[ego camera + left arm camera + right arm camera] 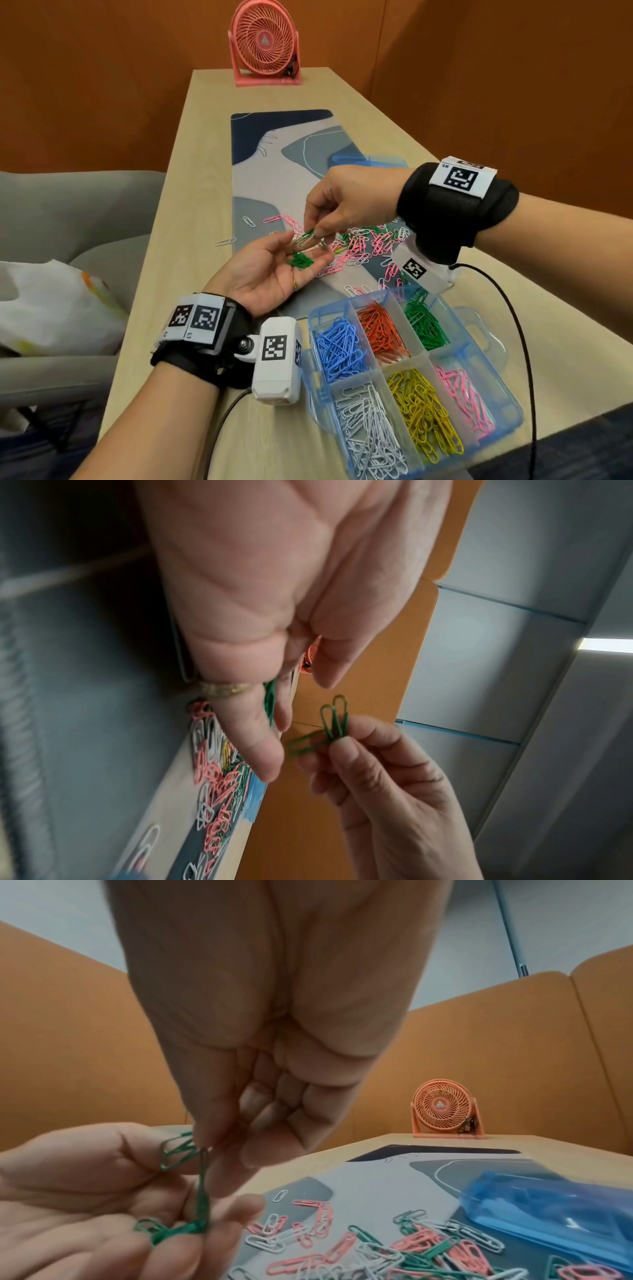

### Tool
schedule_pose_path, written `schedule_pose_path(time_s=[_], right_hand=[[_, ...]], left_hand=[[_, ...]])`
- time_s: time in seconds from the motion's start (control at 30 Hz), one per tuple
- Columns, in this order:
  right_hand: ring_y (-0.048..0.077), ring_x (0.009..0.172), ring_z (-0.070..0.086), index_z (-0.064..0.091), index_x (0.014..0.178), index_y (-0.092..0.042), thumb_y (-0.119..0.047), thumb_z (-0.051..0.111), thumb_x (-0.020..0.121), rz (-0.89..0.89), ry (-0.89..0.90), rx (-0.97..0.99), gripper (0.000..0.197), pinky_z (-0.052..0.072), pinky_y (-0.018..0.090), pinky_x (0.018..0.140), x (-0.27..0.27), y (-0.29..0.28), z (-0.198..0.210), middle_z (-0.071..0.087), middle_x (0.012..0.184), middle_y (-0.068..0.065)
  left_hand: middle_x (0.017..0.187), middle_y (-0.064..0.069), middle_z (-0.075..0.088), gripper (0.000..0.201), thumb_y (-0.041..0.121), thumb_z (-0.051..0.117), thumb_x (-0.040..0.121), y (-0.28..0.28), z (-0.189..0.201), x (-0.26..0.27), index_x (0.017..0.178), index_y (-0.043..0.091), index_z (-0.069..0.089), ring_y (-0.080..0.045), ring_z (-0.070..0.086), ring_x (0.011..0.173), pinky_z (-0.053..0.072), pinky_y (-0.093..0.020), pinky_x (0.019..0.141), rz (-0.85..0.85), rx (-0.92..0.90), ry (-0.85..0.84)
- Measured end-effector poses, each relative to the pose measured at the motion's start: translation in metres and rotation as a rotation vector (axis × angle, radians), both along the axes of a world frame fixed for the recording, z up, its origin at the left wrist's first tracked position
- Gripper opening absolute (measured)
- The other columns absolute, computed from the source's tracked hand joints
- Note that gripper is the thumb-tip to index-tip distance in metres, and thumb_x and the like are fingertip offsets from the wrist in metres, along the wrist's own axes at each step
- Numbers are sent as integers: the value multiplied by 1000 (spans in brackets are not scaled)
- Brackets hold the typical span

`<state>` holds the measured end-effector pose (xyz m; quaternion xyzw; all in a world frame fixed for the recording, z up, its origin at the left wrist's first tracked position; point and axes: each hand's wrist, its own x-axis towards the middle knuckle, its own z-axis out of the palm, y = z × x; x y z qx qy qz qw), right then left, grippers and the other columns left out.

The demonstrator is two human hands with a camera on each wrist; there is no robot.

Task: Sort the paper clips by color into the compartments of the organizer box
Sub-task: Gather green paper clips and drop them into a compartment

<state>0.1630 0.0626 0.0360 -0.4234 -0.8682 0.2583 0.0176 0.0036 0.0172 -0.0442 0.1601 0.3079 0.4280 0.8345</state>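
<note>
I am pinching a few green clips (306, 236) in my right hand (346, 202) over my open, upturned left hand (270, 270) cradling more, with the organizer box (510, 411) at the table's near edge already well filled and pink, white and green strays (366, 245) still lying mid-mat.

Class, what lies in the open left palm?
A small bunch of green paper clips rests on the left hand. The right hand pinches more green clips above, covering part of the fingers.
</note>
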Motion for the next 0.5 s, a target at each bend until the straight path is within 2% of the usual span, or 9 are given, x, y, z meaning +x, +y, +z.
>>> schedule_pose_path(time_s=[0.13,0.27,0.33,0.47,0.5], right_hand=[[-7,59,61,71,98,-18,-10,65,88,3,43,-44,14,46,10,60,2,0,0,70,74,-8],[0,63,64,72,94,-20,-11,66,87,-79,30,6,12,49,12,63,23,-1,3,71,74,-8],[-5,58,59,72,91,-23,-13,67,85,-131,-72,72,12,44,8,60,41,-1,3,68,72,-12],[-1,62,54,72,87,-24,-13,70,82,-208,-327,68,11,44,22,65,78,-3,-13,64,70,-14],[0,63,54,71,86,-24,-14,71,81,-223,-355,44,11,43,23,66,85,-5,-19,63,70,-15]], left_hand=[[97,-27,66,37,17,37,100,-1,1,0,107,-15,55,-37,70,80,60,-39,69,17,-4,17],[93,-30,66,37,17,37,101,0,0,-1,104,-15,55,-37,70,75,58,-37,69,38,-32,24],[91,-27,66,34,16,38,100,1,-1,-1,104,-13,57,-35,71,75,58,-36,72,42,-24,28],[90,-20,68,31,16,40,99,2,-3,-3,100,-8,60,-30,71,76,57,-32,75,40,5,62],[90,-20,67,31,16,40,99,2,-3,-3,99,-8,60,-29,71,77,57,-31,74,37,12,68]])
